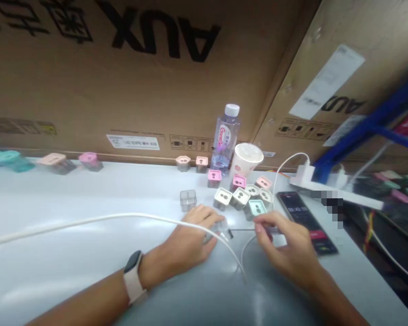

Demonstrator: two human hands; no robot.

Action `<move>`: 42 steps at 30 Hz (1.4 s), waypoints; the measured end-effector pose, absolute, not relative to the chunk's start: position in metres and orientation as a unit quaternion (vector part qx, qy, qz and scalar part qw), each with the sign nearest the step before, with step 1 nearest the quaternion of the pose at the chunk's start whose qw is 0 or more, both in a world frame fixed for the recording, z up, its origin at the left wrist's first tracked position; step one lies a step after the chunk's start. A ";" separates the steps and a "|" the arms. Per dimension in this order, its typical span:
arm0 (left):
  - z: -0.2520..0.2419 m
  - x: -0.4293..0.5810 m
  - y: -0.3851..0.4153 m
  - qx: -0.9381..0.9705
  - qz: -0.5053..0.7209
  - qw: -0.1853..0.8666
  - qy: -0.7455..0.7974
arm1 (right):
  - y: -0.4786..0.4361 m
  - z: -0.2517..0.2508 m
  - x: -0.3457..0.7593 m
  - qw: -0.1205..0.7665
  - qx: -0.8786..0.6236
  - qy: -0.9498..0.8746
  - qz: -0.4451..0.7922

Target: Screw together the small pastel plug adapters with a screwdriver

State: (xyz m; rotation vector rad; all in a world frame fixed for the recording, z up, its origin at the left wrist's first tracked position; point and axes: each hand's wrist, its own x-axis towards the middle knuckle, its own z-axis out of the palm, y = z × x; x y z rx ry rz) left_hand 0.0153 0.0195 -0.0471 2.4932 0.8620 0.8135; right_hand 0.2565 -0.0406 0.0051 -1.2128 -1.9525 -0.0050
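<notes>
My left hand (195, 233) is closed around a small clear plastic box (222, 227), low over the table. A dark bit shows at the box's right edge. Between the fingertips of my right hand (289, 246) is a slim screwdriver (243, 229), its thin metal shaft lying level and pointing left at the box. Whether its tip touches the box is too blurred to tell. An open clear box (188, 200) stands just beyond my left hand. Close to my right fingertips sits a small box with a mint lid (257, 208), near several white-lidded ones (223, 198).
A white cable (136, 215) arches across my left hand. Behind the small boxes stand a water bottle (226, 140) and a paper cup (246, 159). A phone (308, 222) and a power strip (340, 192) lie right. Large cartons (139, 99) wall off the table's back.
</notes>
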 end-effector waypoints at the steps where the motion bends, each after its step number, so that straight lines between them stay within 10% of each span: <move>1: -0.047 0.015 0.020 0.888 0.289 0.191 0.302 | -0.041 0.005 0.256 0.410 -0.482 -0.774 -0.001; 42: -0.046 0.013 0.022 0.909 0.264 0.177 0.270 | -0.038 -0.002 0.250 0.430 -0.486 -0.761 -0.013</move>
